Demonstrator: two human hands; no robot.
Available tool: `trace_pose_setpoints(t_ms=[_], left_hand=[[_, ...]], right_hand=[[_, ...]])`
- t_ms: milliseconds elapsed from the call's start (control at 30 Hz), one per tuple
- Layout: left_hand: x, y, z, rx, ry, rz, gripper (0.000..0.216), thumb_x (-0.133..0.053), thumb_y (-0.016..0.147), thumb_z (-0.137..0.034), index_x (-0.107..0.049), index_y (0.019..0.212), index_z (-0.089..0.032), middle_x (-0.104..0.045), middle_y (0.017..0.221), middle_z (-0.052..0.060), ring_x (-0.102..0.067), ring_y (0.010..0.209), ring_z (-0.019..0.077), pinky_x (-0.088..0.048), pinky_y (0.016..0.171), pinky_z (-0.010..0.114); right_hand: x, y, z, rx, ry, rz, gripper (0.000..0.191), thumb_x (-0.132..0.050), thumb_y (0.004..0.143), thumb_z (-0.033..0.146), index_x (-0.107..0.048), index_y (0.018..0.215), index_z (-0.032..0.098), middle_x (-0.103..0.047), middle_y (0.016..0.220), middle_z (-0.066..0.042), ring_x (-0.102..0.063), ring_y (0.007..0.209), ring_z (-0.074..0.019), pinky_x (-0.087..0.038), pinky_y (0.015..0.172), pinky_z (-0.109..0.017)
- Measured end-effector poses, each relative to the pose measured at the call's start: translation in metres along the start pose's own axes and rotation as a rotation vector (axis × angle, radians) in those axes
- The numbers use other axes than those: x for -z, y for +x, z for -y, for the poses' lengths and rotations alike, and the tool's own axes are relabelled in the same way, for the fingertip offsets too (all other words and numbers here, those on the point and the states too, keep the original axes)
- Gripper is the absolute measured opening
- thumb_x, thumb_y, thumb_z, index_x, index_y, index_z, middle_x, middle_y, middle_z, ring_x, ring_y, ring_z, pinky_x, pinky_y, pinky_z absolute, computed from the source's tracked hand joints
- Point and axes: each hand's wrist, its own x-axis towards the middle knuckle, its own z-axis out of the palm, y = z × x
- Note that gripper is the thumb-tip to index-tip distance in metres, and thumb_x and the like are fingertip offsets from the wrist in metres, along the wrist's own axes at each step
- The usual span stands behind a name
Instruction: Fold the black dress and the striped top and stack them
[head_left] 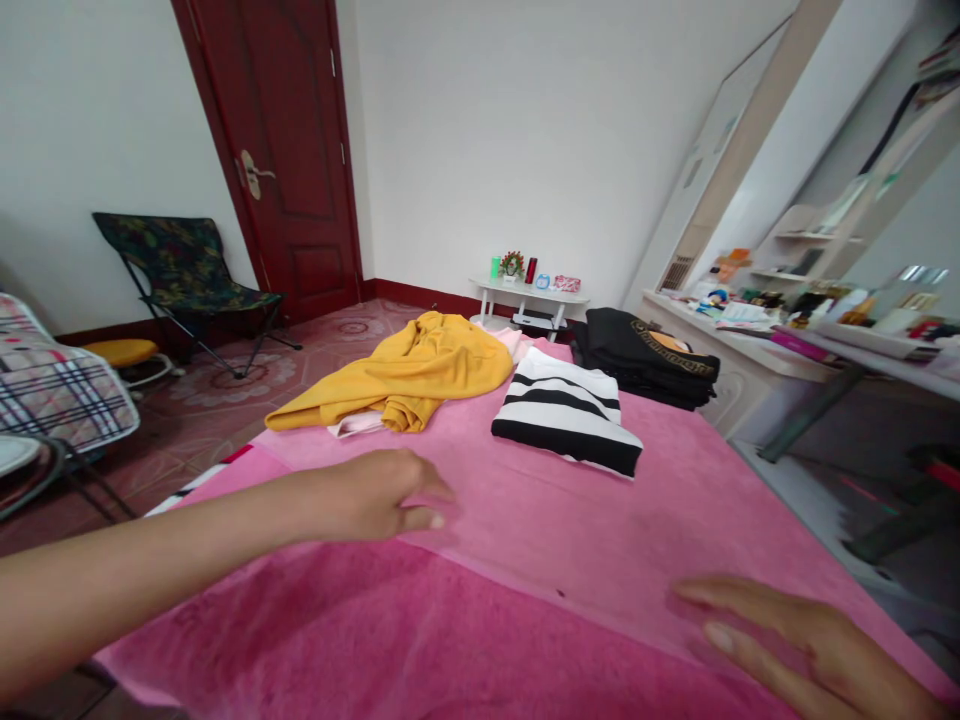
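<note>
My left hand hovers over the pink cover, its thumb and fingers apart and nothing between them. Low on the right, my right hand is also above the cover, fingers apart, slightly blurred and holding nothing. Beyond my hands lies a folded white garment with black stripes. A crumpled yellow garment spreads out to its left, beyond my left hand, with some pale pink cloth showing under it. Behind the striped garment on the right sits a stack of folded black clothes.
A small white table with a potted plant and small items stands against the far wall. Cluttered shelves and a dresser line the right side. A camouflage folding chair and a yellow stool are on the left, near a red door.
</note>
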Motion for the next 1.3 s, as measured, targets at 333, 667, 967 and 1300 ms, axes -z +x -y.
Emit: trace_pose_setpoints(t_ms=[333,667,967,1300], left_hand=[[-0.056,0.053,-0.016,-0.191,-0.163,-0.028,0.039,-0.055,0.085,-0.035,-0.06,0.122,-0.022,-0.052,0.134,0.006,-0.05,0.121,0.023,-0.038,0.102,0.034],[-0.01,0.183,-0.004,-0.116,0.073,-0.695,0.038,-0.046,0.084,-0.015,-0.057,0.12,-0.015,-0.06,0.122,0.01,-0.056,0.11,0.0198,-0.041,0.096,0.031],[-0.06,0.224,0.034,-0.01,0.27,-0.409,0.049,-0.032,0.094,-0.036,-0.04,0.138,-0.016,-0.032,0.148,0.01,-0.029,0.135,0.0266,-0.026,0.109,0.044],[-0.036,0.274,0.038,0.082,0.111,-0.253,0.061,-0.025,0.093,-0.048,-0.022,0.145,-0.017,-0.014,0.154,0.011,-0.009,0.141,0.0293,-0.014,0.11,0.054]], right_hand=[[-0.018,0.105,0.091,0.15,0.125,0.463,0.036,-0.046,0.089,0.043,-0.074,0.089,0.021,-0.072,0.09,-0.004,-0.067,0.082,-0.0212,-0.053,0.074,-0.028],[0.01,0.243,0.097,0.189,0.162,-0.493,0.038,-0.05,0.081,0.025,-0.061,0.116,0.018,-0.062,0.12,-0.007,-0.056,0.111,-0.0215,-0.04,0.1,-0.04],[-0.08,0.223,0.003,-0.209,-0.136,-0.027,0.052,-0.033,0.093,0.036,-0.038,0.14,0.014,-0.032,0.147,-0.012,-0.03,0.136,-0.0222,-0.028,0.109,-0.041],[-0.042,0.31,0.009,-0.092,0.02,-0.265,0.04,-0.039,0.089,0.035,-0.06,0.119,0.019,-0.06,0.123,-0.007,-0.053,0.116,-0.0199,-0.037,0.1,-0.033]])
